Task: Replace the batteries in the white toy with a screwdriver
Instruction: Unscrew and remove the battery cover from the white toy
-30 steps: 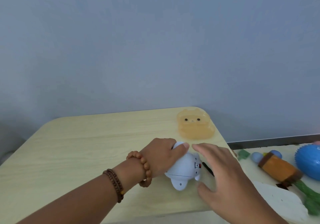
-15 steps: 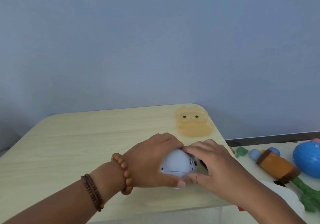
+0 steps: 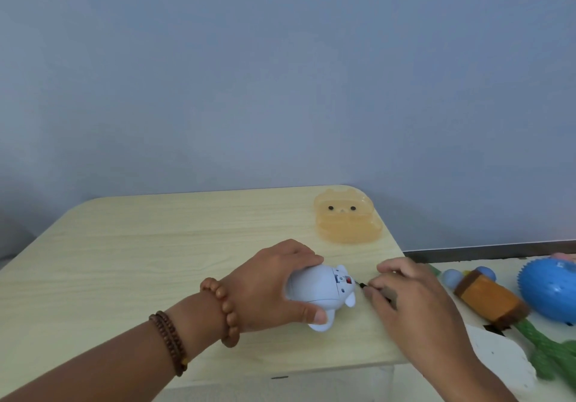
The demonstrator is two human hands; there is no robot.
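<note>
Your left hand (image 3: 274,289) clamps the white toy (image 3: 314,292), laid on its side at the bench (image 3: 156,246) right edge. Your right hand (image 3: 414,302) pinches the screwdriver (image 3: 363,285); only its dark tip shows, at the toy's underside. The handle is hidden by your fingers.

On the table (image 3: 131,255) before you, your left hand (image 3: 274,289) wraps the toy (image 3: 314,289) lying on its side, your right hand (image 3: 408,295) just right of it, the bear-shaped box (image 3: 346,221) behind near the far right corner.
</note>
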